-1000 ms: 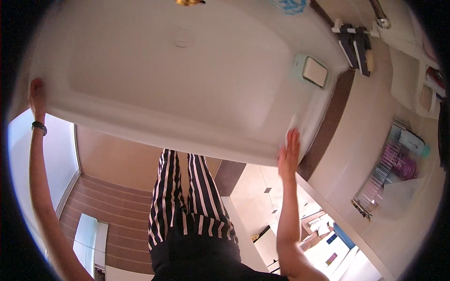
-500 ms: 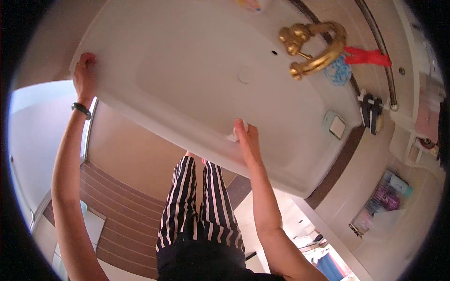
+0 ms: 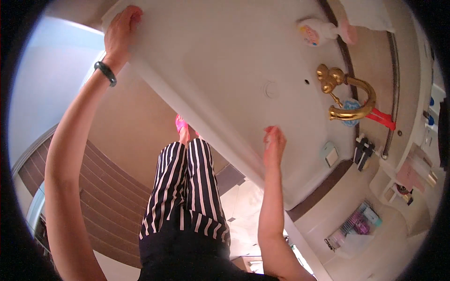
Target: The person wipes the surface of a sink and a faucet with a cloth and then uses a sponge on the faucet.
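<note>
A wide white sink (image 3: pixel 211 61) spreads out in front of me. At its far left corner my left hand (image 3: pixel 123 33), with a dark bangle on the wrist, lies against the rim. Its fingers are curled, and whatever they may hold is hidden. Over the near part of the basin, right of the middle, is my right hand (image 3: pixel 275 145). Its fingers are closed on a small white wad (image 3: pixel 268 136), mostly hidden; cloth or tissue, I cannot tell which. Beyond this hand are the round drain (image 3: pixel 270 89) and a gold faucet (image 3: pixel 354 112) with a curved spout.
A white pump bottle (image 3: pixel 315 33) stands at the back of the sink. Behind the faucet are a blue-and-white mesh puff (image 3: pixel 350 107) and a red cloth (image 3: pixel 380 118) by a rail. A pale green soap dish (image 3: pixel 330 154) sits on the right. A wire basket (image 3: pixel 356 224) hangs farther right.
The view has swung, bringing the pump bottle into sight and shifting the sink's front edge to a steeper slant. My right hand is farther in over the basin; my left hand stays by the corner.
</note>
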{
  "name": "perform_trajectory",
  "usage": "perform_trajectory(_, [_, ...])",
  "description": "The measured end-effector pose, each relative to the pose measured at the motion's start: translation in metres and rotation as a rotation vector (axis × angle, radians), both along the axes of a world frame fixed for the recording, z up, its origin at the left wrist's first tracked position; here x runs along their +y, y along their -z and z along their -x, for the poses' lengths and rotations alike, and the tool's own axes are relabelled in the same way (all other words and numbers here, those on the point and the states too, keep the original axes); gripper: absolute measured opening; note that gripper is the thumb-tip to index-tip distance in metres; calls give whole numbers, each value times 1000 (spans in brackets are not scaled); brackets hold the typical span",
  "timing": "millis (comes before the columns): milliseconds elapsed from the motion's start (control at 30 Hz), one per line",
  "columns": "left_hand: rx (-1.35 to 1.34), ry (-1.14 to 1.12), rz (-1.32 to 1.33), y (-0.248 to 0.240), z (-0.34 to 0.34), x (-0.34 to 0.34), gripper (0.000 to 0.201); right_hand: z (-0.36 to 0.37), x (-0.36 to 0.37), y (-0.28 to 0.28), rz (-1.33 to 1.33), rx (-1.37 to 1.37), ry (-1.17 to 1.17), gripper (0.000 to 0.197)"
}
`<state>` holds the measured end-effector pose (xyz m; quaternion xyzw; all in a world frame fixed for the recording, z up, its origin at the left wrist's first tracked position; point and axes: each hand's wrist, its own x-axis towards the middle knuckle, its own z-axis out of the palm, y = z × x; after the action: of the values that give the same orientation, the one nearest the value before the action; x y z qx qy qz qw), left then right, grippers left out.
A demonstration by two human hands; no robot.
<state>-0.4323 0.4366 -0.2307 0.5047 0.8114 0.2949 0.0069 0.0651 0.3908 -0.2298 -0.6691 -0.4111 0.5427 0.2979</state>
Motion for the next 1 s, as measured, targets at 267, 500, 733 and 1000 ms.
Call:
perform_trajectory(267, [-14,55,2,-13,-10,4,11,33,87,1,31,11,129,48])
perform_trajectory(500, [-46,44,-64,-10,-4,2,16,38,100,-17,48,53,122,46])
perform_trajectory(733, [49,42,46,8,15,6,27,17,117,-23,58,-242,-450,56])
perform_trajectory(1000, [29,16,-21,-11,6,5,11,25,113,-39,-137,-531,-608,45])
